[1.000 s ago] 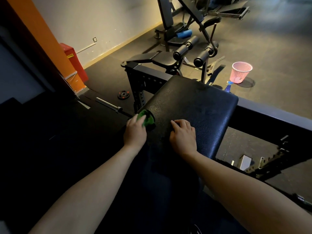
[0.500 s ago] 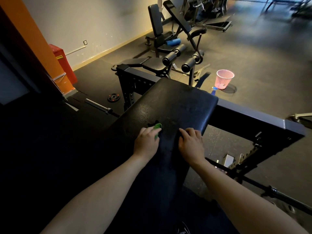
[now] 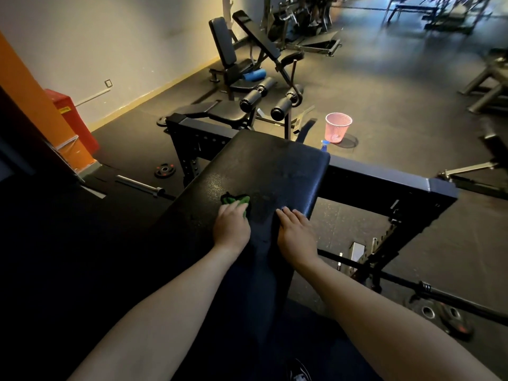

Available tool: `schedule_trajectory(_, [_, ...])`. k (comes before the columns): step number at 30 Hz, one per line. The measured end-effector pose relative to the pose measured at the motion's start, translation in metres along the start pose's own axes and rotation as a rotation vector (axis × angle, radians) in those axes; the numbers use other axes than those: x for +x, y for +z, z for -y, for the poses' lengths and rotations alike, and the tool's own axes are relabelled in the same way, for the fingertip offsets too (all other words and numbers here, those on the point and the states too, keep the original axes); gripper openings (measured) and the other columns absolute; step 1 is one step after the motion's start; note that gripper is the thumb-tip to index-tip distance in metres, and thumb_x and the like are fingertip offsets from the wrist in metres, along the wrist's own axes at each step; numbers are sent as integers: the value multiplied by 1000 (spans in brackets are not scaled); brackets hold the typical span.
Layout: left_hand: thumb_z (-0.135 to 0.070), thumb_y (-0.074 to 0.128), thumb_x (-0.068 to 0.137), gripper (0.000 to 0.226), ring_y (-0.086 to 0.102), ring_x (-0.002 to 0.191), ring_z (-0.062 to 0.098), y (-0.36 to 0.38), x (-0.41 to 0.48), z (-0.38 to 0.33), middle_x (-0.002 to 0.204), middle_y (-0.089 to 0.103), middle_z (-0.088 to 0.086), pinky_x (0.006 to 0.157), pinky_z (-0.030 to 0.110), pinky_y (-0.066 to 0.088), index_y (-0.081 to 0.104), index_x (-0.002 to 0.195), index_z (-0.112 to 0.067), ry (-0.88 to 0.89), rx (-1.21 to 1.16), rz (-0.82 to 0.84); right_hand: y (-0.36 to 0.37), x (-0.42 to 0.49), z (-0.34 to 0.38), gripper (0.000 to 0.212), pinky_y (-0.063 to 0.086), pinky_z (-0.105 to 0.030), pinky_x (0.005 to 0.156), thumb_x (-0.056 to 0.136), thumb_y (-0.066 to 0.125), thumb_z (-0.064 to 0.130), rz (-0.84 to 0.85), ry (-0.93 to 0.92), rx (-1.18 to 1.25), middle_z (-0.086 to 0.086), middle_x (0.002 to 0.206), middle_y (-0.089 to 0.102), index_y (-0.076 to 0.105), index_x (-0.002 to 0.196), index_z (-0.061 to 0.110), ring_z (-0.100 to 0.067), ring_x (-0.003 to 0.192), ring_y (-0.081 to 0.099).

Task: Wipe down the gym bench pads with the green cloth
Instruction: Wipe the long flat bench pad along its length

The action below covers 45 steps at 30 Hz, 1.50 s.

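A long black bench pad [image 3: 269,166] runs away from me in the middle of the view. My left hand [image 3: 231,226] presses a bunched green cloth [image 3: 235,200] onto the pad's left half; the cloth pokes out beyond my fingertips. My right hand [image 3: 295,232] rests flat on the pad near its right edge, fingers together, holding nothing. The near end of the pad lies in deep shadow between my forearms.
A dark steel rack frame [image 3: 384,182] crosses behind the pad. Beyond it stand a leg-roller bench [image 3: 220,112], a pink mesh bin [image 3: 338,127] and a blue spray bottle [image 3: 325,143]. Weight plates [image 3: 165,170] and barbells [image 3: 140,185] lie on the floor at both sides.
My left hand has slid the green cloth from the pad's left edge towards its middle. My view has tilted up, showing more of the room. My right hand stays flat on the pad.
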<state>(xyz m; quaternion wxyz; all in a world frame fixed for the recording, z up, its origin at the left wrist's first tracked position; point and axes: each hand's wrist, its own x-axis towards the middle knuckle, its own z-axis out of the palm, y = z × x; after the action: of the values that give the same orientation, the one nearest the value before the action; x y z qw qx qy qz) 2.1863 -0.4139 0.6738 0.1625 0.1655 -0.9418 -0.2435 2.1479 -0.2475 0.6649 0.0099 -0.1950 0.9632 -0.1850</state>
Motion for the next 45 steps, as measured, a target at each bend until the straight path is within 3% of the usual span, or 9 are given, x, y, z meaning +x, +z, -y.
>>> schedule_trajectory(10, [0, 54, 94, 41, 51, 127, 23, 9, -33, -20, 134, 62, 6, 110, 32, 39, 65, 132, -10, 300, -73, 61, -3, -4, -7, 51, 16, -38, 123, 102, 34, 19, 22, -45, 24, -4, 160, 32, 35, 153, 19, -24, 149, 22])
schedule_trajectory(14, [8, 54, 92, 39, 52, 128, 34, -6, -10, 23, 134, 61, 15, 113, 44, 40, 67, 126, -6, 77, -68, -140, -11, 3, -7, 51, 27, -40, 118, 99, 38, 20, 34, -29, 52, 0, 155, 41, 43, 149, 20, -26, 141, 31])
schedule_trajectory(18, [-9, 49, 102, 36, 36, 144, 33, -9, 7, 33, 153, 43, 16, 120, 44, 29, 62, 135, -17, -216, -79, -104, -23, 13, -7, 48, 42, -41, 105, 95, 39, 24, 58, -39, 43, 3, 140, 53, 52, 141, 25, -25, 127, 42])
schedule_trajectory(25, [-14, 48, 103, 37, 52, 133, 19, 26, -7, -53, 144, 57, 2, 109, 31, 40, 60, 138, -17, -10, -200, 34, -29, 25, -7, 32, 42, -39, 85, 94, 44, 23, 16, -53, 4, -1, 114, 57, 61, 122, 24, -25, 109, 47])
schedule_trajectory(27, [-14, 47, 103, 38, 50, 135, 17, 33, -17, -68, 145, 56, 3, 112, 29, 38, 58, 140, -15, 62, -230, 81, -28, 31, -15, 27, 42, -39, 88, 95, 46, 20, -10, -44, 81, -3, 112, 55, 64, 114, 20, -27, 109, 47])
schedule_trajectory(30, [-8, 50, 101, 38, 50, 136, 19, 33, -11, -61, 144, 56, 5, 113, 26, 35, 60, 138, -14, 113, -205, 99, -23, 32, -38, 34, 38, -38, 104, 97, 48, 16, -93, -25, 147, -8, 126, 53, 63, 128, 15, -29, 121, 43])
schedule_trajectory(35, [-4, 51, 101, 41, 42, 142, 26, 9, 37, -22, 151, 48, 11, 118, 28, 26, 58, 140, -15, -124, -162, -108, -19, 32, -50, 37, 33, -34, 107, 100, 45, 21, -78, -33, 193, -4, 127, 54, 57, 135, 16, -24, 126, 40])
schedule_trajectory(39, [-15, 46, 105, 41, 27, 149, 29, 20, 54, -19, 161, 32, 11, 122, 40, 24, 52, 145, -21, -271, -64, -4, -20, 34, -52, 34, 38, -36, 102, 100, 46, 21, -126, -90, 146, -4, 119, 58, 60, 131, 17, -26, 122, 44])
schedule_trajectory(45, [-12, 46, 102, 38, 44, 139, 20, 58, 27, -77, 147, 54, 4, 116, 34, 32, 60, 137, -17, 31, -40, 93, -18, 41, -56, 32, 43, -37, 94, 96, 50, 18, -145, -88, 180, -5, 108, 60, 65, 124, 17, -26, 111, 49])
